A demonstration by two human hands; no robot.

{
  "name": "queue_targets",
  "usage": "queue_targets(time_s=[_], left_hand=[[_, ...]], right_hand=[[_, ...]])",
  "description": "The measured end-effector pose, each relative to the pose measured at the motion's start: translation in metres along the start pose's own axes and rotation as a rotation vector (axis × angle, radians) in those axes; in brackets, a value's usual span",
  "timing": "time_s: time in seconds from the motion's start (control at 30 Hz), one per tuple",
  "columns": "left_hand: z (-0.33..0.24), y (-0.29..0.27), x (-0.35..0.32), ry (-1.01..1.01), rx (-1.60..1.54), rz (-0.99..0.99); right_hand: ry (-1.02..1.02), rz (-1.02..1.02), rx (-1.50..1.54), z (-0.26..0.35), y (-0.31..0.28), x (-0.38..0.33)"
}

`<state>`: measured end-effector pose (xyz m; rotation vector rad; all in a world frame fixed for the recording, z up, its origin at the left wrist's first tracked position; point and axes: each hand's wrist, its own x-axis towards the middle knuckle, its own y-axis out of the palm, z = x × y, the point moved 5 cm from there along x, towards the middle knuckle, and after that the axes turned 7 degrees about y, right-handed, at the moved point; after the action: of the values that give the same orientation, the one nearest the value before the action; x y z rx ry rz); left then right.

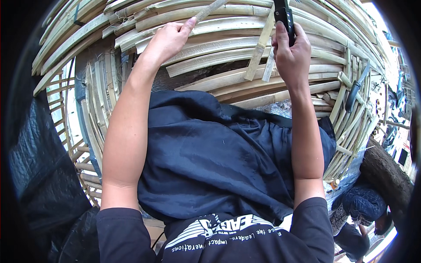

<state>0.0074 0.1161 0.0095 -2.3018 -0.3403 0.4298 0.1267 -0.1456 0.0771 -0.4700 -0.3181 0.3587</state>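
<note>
My left hand (171, 40) is closed around the near end of a split bamboo strip (211, 9), which slants up and right to the picture's top edge. In my right hand (293, 55) is a black-handled tool (285, 18), gripped with the thumb along the handle. Its far end is cut off by the top edge, so its blade or head does not show. Two short bamboo slats (258, 57) lie crosswise just left of that hand. Dark blue cloth (206, 153) covers my lap beneath both forearms.
Long split bamboo strips (210, 59) lie in layers ahead of me. A knife (353, 93) with a black handle rests on bamboo pieces at the right. Farther right are a thick log (386, 168) and another person (362, 206). Black plastic sheeting (41, 162) hangs at the left.
</note>
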Motion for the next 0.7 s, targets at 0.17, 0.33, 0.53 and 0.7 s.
queue_targets(time_s=[0.17, 0.33, 0.53, 0.7], left_hand=[[-0.006, 0.0, -0.004, 0.014, -0.011, -0.029], [-0.005, 0.007, -0.006, 0.024, -0.035, -0.08], [-0.004, 0.007, -0.001, 0.027, -0.018, -0.053], [-0.006, 0.01, -0.001, 0.05, -0.025, -0.167]], right_hand=[[-0.136, -0.109, -0.121, 0.035, 0.01, 0.015], [-0.132, 0.086, -0.492, 0.017, 0.036, 0.034], [0.02, 0.087, -0.3, 0.063, 0.03, 0.027], [-0.15, 0.021, -0.365, 0.062, 0.015, 0.044]])
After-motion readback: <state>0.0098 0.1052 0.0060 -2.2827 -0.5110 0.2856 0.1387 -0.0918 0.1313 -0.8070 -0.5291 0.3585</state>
